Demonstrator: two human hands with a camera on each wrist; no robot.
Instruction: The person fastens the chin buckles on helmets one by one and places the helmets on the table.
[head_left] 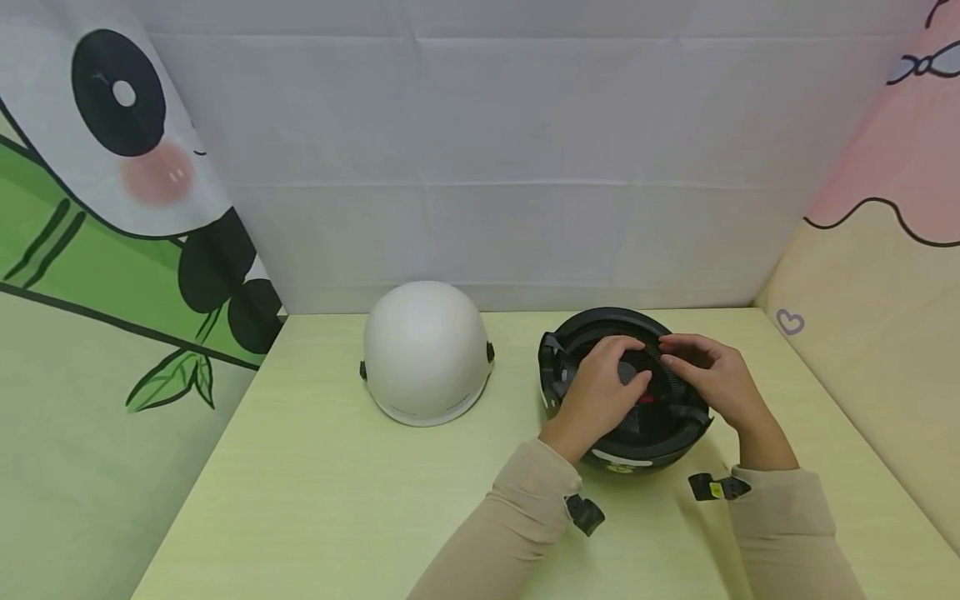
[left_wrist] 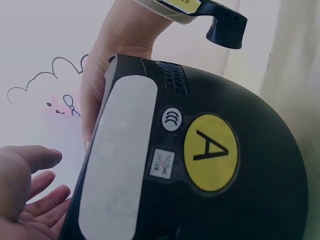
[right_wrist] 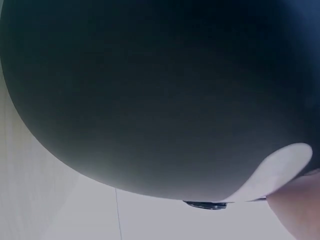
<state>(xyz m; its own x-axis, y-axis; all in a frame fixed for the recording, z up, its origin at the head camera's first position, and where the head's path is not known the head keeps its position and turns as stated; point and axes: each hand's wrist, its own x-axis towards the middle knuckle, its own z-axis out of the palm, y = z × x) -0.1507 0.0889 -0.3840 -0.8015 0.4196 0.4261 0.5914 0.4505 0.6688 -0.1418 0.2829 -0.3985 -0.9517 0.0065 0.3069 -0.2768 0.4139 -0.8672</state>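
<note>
A black helmet [head_left: 600, 322] lies upside down on the pale green table [head_left: 337, 500], right of centre. My left hand [head_left: 606, 385] reaches into its bowl, relaxed fingers resting on the inner padding. My right hand [head_left: 711, 373] comes over the right rim, its curled fingers and thumb pinching the lining near the far side. In the left wrist view the black helmet shell [left_wrist: 250, 200] carries a yellow "A" sticker [left_wrist: 210, 152]; my left hand [left_wrist: 30, 200] shows loose fingers at lower left and my right hand [left_wrist: 97, 90] sits behind the rim. The dark shell [right_wrist: 150, 90] fills the right wrist view.
A white helmet [head_left: 425, 354] stands dome up on the table left of the black one, a short gap between them. Fabric walls close in the table at the back [head_left: 495, 167], left [head_left: 97, 208] and right [head_left: 885, 275].
</note>
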